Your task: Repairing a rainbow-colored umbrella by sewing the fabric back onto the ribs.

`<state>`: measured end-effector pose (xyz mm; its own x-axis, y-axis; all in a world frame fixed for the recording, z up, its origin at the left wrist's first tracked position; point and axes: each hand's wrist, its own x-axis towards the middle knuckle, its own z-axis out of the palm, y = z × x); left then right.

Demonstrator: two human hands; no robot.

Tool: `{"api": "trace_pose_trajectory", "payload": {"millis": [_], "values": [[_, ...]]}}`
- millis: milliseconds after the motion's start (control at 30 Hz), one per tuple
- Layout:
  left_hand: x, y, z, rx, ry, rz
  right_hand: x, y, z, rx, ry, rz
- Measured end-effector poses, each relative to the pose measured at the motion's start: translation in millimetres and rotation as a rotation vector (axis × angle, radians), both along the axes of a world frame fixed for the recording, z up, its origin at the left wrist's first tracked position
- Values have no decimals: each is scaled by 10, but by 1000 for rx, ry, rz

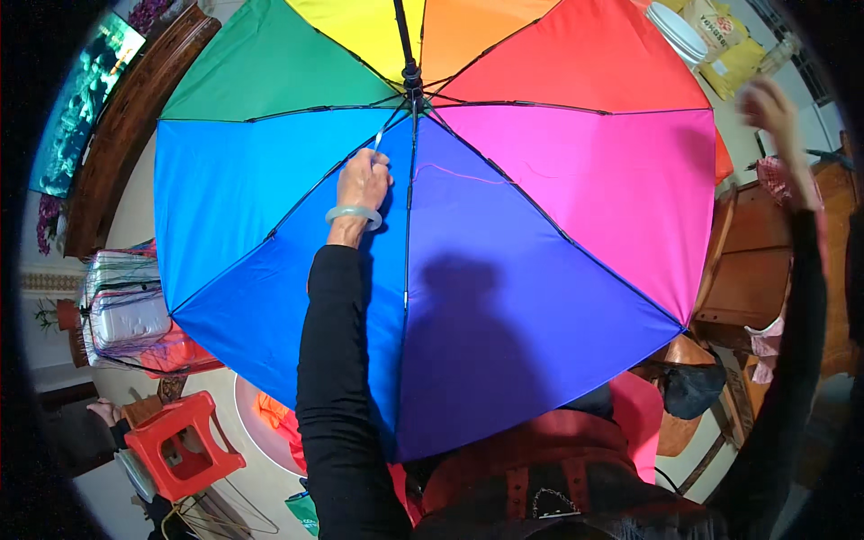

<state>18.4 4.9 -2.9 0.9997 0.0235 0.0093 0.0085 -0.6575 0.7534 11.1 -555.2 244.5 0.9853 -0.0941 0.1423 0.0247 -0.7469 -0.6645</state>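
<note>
"What's the room like, from the left?"

"A lit screen at the edge, then a dark brown wooden furniture piece, curved by the lens. Below them sit a white wrapped bundle and, lower, a red plastic stool. A round basin with orange and red cloth in it rests on the pale floor, partly behind the left sleeve."

"And the middle?"

"An open umbrella fills it, its inside facing up at the wearer, ribs spread, panels running green, yellow, orange, red, pink, violet and blues. Its near edge reaches the wearer's waist; a head-and-shoulders shadow falls on the violet panel. A fine pink thread trails across the violet panel toward the pink one."

"Further right?"

"A white round tub and a yellow bag at the top, with brown wooden furniture lower down."

"Now the hands?"

"The left hand, with a pale bangle at its wrist, reaches straight up over the blue panel, just below the hub. Its fingers are closed narrowly around a slim silvery piece. The right hand is raised well beyond the umbrella's right edge, fingers bent and blurred; I can't tell whether they grip anything."
</note>
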Motion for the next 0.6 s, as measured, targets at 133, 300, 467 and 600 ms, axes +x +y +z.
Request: {"api": "trace_pose_trajectory", "payload": {"millis": [133,300,467,600], "values": [[-37,44,139,14,57,27,1,2327,-1072,-204,25,607],[-160,-64,350,5,99,-31,172,3414,-1992,-29,-125,813],[-222,7,346,57,140,-92,213,3668,-2318,-148,81,723],[-228,60,245,162,123,-70,453,3403,-2422,-523,93,672]]}}
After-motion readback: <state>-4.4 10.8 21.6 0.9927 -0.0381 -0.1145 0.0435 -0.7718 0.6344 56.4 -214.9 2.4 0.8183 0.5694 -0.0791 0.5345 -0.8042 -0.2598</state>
